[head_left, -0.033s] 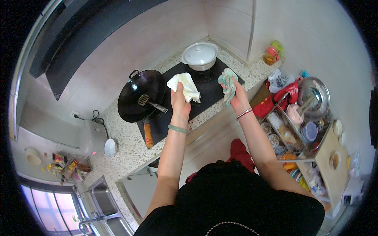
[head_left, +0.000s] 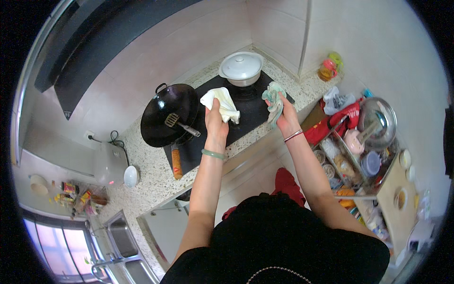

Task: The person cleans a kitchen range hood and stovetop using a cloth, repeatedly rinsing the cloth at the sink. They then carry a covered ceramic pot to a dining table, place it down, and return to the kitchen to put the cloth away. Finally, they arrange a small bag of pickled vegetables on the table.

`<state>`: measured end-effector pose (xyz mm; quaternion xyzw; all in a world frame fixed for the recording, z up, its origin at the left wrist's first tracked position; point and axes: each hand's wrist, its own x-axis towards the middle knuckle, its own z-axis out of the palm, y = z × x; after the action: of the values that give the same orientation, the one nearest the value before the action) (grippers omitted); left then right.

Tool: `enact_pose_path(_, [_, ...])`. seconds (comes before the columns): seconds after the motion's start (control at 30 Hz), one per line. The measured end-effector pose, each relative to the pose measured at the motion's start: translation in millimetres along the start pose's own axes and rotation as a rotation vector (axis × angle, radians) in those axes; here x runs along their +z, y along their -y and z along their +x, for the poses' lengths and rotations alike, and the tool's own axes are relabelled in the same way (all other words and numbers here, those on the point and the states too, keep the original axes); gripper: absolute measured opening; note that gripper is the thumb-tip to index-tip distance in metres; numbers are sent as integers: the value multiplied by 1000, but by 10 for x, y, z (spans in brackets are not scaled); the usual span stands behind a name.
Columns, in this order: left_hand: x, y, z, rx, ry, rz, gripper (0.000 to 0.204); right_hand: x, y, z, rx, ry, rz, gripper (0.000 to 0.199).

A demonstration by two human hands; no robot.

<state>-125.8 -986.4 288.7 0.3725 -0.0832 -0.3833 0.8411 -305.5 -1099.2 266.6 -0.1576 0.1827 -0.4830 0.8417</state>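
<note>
The left hand (head_left: 215, 120) is closed around a bunched white cloth (head_left: 221, 104), which rises above the fist and hangs over the black glass hob (head_left: 246, 111); the right hand (head_left: 286, 118) clasps a crumpled pale green cloth (head_left: 273, 102) in the same way, just off the hob's right edge. Both cloths sit above the cooking surface rather than pressed flat on it (whether either touches the glass cannot be told); judged from that, the step in hand is wiping down the hob, and the next move would call for lowering a cloth flat and sweeping it without knocking what stands close by.

Left of the white cloth stands a black wok (head_left: 168, 113) with a slotted spatula (head_left: 179, 124) lying in it; beyond the two grips sits a white lidded pot (head_left: 241, 68); below the left wrist, at the hob's near edge, lies an orange, cylinder-shaped thing (head_left: 176, 163).

Right of the green cloth a red bag (head_left: 338, 124) and a white printed bag (head_left: 338, 100) slump together; further right is a rack (head_left: 359, 165) of jars and lidded tubs; small colourful packets (head_left: 78, 196) lie far to the left by the window.
</note>
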Motion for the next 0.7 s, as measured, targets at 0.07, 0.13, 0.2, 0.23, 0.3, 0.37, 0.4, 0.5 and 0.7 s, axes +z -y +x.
enact_pose_path(0.07, [47,81,194,21,-57,-12,33,-7,73,275,56,-25,-1,34])
enact_pose_path(0.13, [63,170,416,55,-109,-43,32,-17,172,566,121,-39,5,36])
enact_pose_path(0.2, [79,275,630,80,-163,-87,32,-107,309,865,156,-5,-23,36])
enact_pose_path(0.23, [94,326,744,91,-187,-109,32,-148,391,1021,171,11,-37,36])
enact_pose_path(0.3, [69,396,937,122,-242,-121,31,-139,513,1212,185,-25,-119,38])
enact_pose_path(0.37, [53,427,1107,160,-224,-90,31,-128,645,1414,205,-34,-172,37])
enact_pose_path(0.4, [60,446,1179,181,-223,-61,31,-141,697,1504,210,-15,-193,35])
enact_pose_path(0.5, [-49,540,1407,210,-288,17,30,-175,731,1811,190,-46,-261,33])
enact_pose_path(0.7, [-117,636,1805,225,-335,72,29,-413,652,2437,224,-85,-287,28])
